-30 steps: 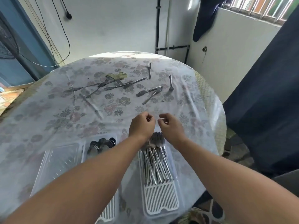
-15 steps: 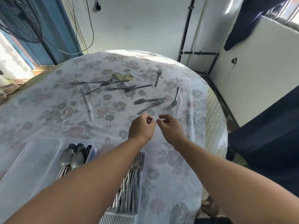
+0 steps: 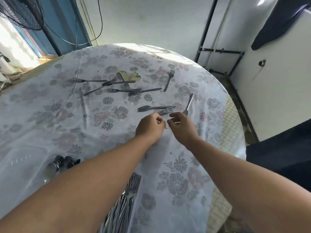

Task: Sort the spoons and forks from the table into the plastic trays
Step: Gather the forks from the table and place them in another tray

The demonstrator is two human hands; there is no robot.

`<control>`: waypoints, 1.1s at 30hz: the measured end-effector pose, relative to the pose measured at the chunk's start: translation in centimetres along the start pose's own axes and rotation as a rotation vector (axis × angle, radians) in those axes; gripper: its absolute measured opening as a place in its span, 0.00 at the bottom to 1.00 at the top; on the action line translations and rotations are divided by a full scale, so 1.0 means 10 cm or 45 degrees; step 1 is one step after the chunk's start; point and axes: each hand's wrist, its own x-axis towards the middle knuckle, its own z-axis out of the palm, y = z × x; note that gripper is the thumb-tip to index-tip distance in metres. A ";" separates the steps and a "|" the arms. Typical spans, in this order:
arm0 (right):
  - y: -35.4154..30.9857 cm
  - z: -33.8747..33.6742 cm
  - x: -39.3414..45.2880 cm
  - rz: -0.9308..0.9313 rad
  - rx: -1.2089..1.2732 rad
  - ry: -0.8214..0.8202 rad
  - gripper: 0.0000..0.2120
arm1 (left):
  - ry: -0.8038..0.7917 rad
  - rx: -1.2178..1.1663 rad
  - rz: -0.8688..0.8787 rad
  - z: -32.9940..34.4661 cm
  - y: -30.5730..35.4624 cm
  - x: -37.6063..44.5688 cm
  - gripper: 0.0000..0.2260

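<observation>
1. Both forearms reach forward over the round worktop (image 3: 210, 91), and the two hands meet near its middle, almost touching at the fingertips.
2. The left hand (image 3: 149, 126) has its fingers curled in towards the palm; whether it grips anything cannot be told.
3. The right hand (image 3: 181, 126) is loosely curled, thumb and forefinger apart, with nothing visibly held.
4. Just beyond the hands lie two forks side by side (image 3: 155, 107), and a third fork (image 3: 188, 105) lies near the right hand with its tines towards it.
5. Farther off, a loose cluster of forks (image 3: 117, 86) is scattered around a torn patch in the cloth (image 3: 130, 76), and a single fork (image 3: 169, 79) lies to the right of them.
6. Near the person, spoons (image 3: 60, 163) sit in a clear plastic tray (image 3: 21, 163), and a bundle of forks (image 3: 127, 199) lies partly under the left forearm.
7. A flowered cloth (image 3: 176, 179) covers the worktop; white walls, a dark pipe (image 3: 206, 29) and a fan (image 3: 20, 12) stand behind.
</observation>
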 end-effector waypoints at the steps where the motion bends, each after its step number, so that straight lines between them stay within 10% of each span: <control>1: 0.02 -0.02 0.06 -0.010 0.001 -0.031 0.11 | 0.001 0.021 0.000 0.04 0.00 0.05 0.05; 17: 0.44 -0.66 1.29 -0.254 -1.166 -0.259 0.22 | 0.074 0.846 0.013 0.49 -0.06 0.68 0.11; 33: 0.49 -0.39 1.55 -0.340 -0.964 -0.308 0.03 | 0.079 0.126 -0.290 0.46 0.10 0.90 0.20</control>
